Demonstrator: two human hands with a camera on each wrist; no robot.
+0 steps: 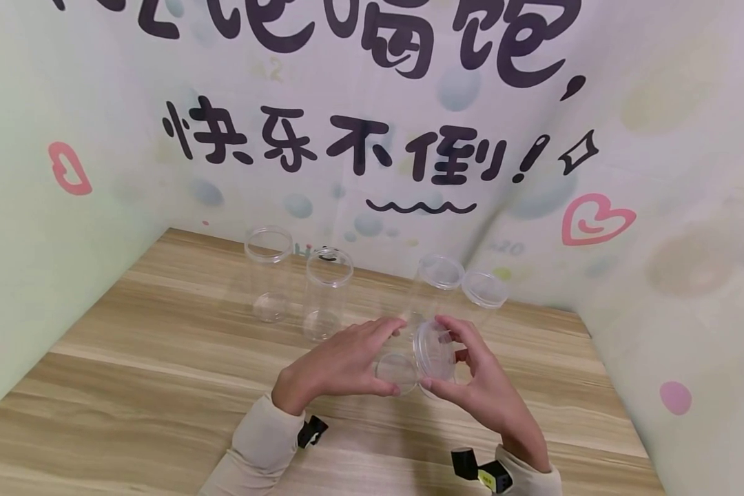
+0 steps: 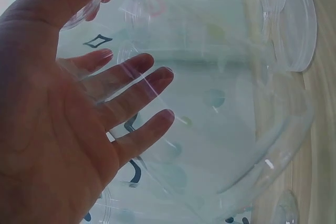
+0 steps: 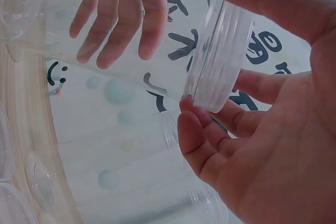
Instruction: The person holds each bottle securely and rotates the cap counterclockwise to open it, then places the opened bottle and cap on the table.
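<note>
My right hand (image 1: 480,382) pinches a clear jar lid (image 3: 218,56) by its edge between thumb and fingers; the lid stands nearly on edge. A clear jar (image 2: 268,156) slants away from the lid, its round base (image 1: 397,373) toward the lower left in the head view. To its left is my left hand (image 1: 347,362), thumb and fingers spread apart beside the jar. In the left wrist view, the fingers of that hand (image 2: 68,114) are loosely extended and partly overlap the transparent wall. Whether they touch the jar I cannot tell.
Two clear jars without lids (image 1: 269,248) (image 1: 329,269) stand at the back left of the wooden table (image 1: 161,358). Two lidded jars (image 1: 441,273) (image 1: 485,289) stand close together at the back right. A printed cloth wall (image 1: 359,186) rises behind the table.
</note>
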